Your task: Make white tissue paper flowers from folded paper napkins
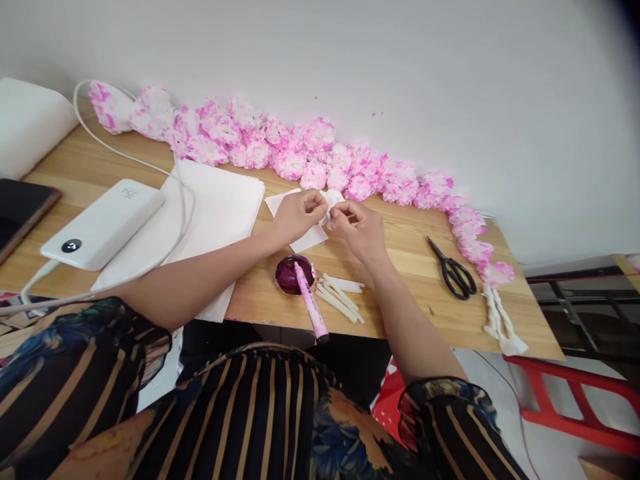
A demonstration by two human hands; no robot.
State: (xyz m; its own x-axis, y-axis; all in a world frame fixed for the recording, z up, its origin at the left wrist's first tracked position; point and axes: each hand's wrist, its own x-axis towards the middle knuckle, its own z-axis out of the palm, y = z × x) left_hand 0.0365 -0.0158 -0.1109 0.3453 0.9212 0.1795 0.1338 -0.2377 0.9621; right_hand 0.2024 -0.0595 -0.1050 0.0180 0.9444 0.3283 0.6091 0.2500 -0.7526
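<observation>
Between my two hands is a white paper flower (334, 198), pinched by its ruffled edges. My left hand (299, 215) grips its left side with thumb and forefinger. On the other side, my right hand (361, 230) pinches it, fingers curled in. White paper squares (311, 237) lie under and beside my left hand. Nearer to me, a pink marker (311, 303) leans across a small bowl of dark purple ink (287, 275). Several thin white rolled sticks (341, 299) are next to the bowl. Behind my hands runs a long row of pink-and-white paper flowers (287, 160).
Black scissors (454, 273) lie to the right, near white twisted paper strips (503, 323) at the table edge. At left are a stack of white paper (220, 200), a power bank (103, 223) with a cable, and a phone (23, 213). A red stool (575, 400) stands below.
</observation>
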